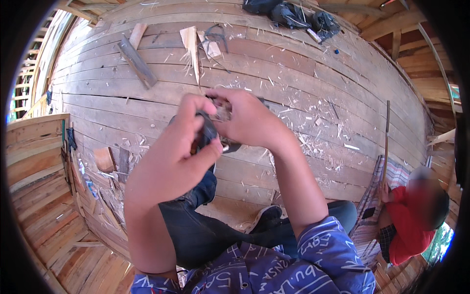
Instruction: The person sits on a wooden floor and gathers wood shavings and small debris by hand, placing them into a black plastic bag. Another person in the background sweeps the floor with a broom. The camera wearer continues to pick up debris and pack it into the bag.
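Both of my hands are together in front of me over the floor, around a dark grey and black tool [209,128] whose exact kind is mostly hidden by them. My left hand [178,147] is closed around its near left side, fingers curled over the top and thumb below. Fingers bent, my right hand [249,120] grips a light brown clump that looks like wood shavings [223,110] at the tool. Dark parts of the tool show past both hands. I sit with legs folded beneath my arms.
Pale shavings [313,137] litter the plank floor [274,63]. Ahead lie a grey board [137,63], a pointed wood piece [191,44] and black bags [298,17]. A person in red [409,220] sits at right on a striped cloth [367,215], holding a long stick [387,132].
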Motion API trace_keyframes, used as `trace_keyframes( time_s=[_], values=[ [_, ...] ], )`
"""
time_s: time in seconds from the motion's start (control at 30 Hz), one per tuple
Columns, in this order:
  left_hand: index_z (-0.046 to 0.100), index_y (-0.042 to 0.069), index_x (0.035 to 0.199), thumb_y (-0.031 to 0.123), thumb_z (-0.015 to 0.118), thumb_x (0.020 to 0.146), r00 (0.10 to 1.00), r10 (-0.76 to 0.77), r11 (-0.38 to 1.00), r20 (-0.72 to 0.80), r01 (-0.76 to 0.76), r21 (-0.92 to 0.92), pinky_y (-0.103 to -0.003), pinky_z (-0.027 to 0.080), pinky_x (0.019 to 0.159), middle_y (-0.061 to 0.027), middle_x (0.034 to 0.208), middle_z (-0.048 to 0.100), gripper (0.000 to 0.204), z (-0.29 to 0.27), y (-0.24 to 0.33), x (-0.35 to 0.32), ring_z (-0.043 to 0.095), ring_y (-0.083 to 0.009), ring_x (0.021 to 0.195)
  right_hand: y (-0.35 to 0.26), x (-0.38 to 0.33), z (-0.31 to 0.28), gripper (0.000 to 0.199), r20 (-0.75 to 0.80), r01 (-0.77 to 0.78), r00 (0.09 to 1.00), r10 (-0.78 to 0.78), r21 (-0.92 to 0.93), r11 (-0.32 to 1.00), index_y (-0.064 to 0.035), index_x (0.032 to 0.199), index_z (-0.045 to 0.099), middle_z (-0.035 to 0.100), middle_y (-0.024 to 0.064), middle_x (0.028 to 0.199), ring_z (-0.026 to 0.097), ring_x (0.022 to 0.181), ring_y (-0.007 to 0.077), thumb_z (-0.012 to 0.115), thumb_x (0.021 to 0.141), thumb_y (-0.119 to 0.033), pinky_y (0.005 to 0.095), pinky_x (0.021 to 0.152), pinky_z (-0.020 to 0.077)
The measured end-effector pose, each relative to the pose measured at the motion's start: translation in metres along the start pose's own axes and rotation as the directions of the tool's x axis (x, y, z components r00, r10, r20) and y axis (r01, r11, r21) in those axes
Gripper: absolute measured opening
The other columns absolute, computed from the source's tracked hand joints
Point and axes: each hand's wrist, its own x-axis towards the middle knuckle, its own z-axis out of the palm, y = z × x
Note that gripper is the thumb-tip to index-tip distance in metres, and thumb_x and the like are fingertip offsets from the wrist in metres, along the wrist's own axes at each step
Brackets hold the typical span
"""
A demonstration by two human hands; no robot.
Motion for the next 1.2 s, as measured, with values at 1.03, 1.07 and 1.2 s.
trace_keyframes(
  time_s=[1.03,1.07,1.2],
  values=[
    [0.03,0.003,0.123,0.025,0.059,0.085,0.902,0.064,0.972,-0.426,0.041,0.232,-0.031,0.034,0.085,-0.0077,0.091,0.045,0.053,0.009,-0.042,-0.075,0.045,-0.0166,0.086,0.319,-0.238,0.126,0.012,-0.435,-0.424,0.871,0.228,-0.431,0.797,-0.0082,0.086,0.063,0.061,0.0067,0.098,0.056,0.098,0.0257,0.062,0.074,-0.01,0.0413,0.082,0.0452],
    [0.03,0.003,0.124,0.028,0.06,0.085,0.902,0.07,0.966,-0.426,0.044,0.253,-0.032,0.034,0.085,-0.0081,0.091,0.045,0.055,0.011,-0.039,-0.078,0.045,-0.0168,0.086,0.313,-0.248,0.124,0.013,-0.509,-0.467,0.828,0.235,-0.394,0.792,-0.0077,0.086,0.064,0.062,0.0063,0.097,0.057,0.096,0.026,0.064,0.073,-0.009,0.0409,0.082,0.0451],
    [0.028,0.002,0.124,0.037,0.061,0.082,0.908,0.097,0.953,-0.407,0.034,0.302,-0.032,0.033,0.082,-0.0097,0.091,0.045,0.064,0.027,-0.03,-0.072,0.045,-0.0174,0.086,0.319,-0.294,0.101,0.021,-0.743,-0.719,0.589,0.318,-0.302,0.626,-0.0072,0.094,0.063,0.061,0.0075,0.103,0.056,0.098,0.0274,0.066,0.074,-0.014,0.0441,0.083,0.0423]
  ],
)
